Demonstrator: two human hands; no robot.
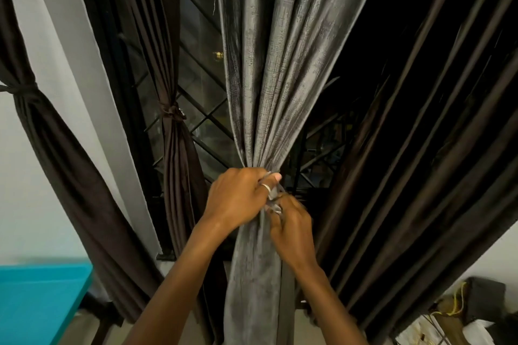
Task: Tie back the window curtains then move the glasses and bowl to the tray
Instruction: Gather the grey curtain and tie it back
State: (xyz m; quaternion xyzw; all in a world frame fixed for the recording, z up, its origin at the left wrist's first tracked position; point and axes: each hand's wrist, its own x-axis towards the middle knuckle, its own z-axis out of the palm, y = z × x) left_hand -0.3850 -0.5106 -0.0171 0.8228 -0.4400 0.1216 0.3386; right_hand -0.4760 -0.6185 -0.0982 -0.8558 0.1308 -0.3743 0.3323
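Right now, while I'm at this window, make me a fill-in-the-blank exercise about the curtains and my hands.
1. The left hand and the right hand both grip the gathered curtain, whose colour is ____.
2. Left of it, the brown curtains already knotted back number ____.
3. The blue table lies at the lower ____ of the view.

Missing words: grey; two; left.

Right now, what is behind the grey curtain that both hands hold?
Beside the grey curtain, a window grille with diagonal bars and dark glass shows on both sides. The part directly behind the fabric is covered.
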